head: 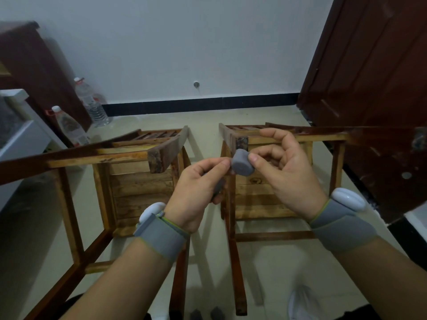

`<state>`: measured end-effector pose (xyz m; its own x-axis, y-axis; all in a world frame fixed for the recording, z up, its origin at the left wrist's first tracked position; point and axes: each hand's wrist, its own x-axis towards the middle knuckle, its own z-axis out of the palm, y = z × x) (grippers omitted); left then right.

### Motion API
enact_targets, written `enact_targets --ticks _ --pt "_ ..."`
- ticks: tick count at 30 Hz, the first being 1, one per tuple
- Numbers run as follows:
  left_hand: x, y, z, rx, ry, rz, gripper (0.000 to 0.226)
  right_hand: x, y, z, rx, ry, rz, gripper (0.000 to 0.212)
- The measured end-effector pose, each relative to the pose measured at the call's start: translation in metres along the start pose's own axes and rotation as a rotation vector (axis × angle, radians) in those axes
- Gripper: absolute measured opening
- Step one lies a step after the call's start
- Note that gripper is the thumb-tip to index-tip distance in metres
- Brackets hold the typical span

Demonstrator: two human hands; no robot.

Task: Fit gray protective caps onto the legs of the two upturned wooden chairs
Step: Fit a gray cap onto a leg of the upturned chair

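cap (pixel 241 166) seems soft, light, stretchy rubber; left hand (pixel 198 192) and right hand (pixel 286 181) pinch its sides; best held by the rim.

Dim, flat indoor light; soft shadows under the chairs (pixel 143 176). Wide-angle bending and blur grow toward the frame's edges, away from them.

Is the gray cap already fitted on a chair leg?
No, the left hand and right hand pinch the gray cap near a bare leg end.

Gray cap (pixel 241 164) aloft near bare leg (pixel 242 142) of upturned right chair (pixel 261 192).
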<state>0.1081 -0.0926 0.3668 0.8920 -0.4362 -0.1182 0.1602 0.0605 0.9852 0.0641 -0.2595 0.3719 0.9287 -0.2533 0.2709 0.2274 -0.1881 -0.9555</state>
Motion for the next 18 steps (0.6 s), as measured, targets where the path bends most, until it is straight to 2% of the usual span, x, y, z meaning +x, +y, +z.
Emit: enact_targets --ticks 6,12,14,18 --pt "0.0013 0.0005 0.0066 -0.090 -0.056 -0.017 0.023 -0.0035 0.0024 0.0016 -0.031 -0.036 0.002 0.058" --pt "0.0019 0.0011 0.0074 0.022 -0.055 0.038 0.020 -0.0035 0.0025 0.0015 -0.023 0.019 0.028 0.062" --pt "0.0024 0.0001 0.0073 0.072 -0.061 0.021 0.019 -0.0031 0.0013 0.0018 0.044 0.029 0.060 0.062" --pt "0.0022 -0.0002 0.0079 0.055 -0.107 -0.029 0.018 -0.0029 -0.0040 0.0013 0.341 0.008 0.223 0.059"
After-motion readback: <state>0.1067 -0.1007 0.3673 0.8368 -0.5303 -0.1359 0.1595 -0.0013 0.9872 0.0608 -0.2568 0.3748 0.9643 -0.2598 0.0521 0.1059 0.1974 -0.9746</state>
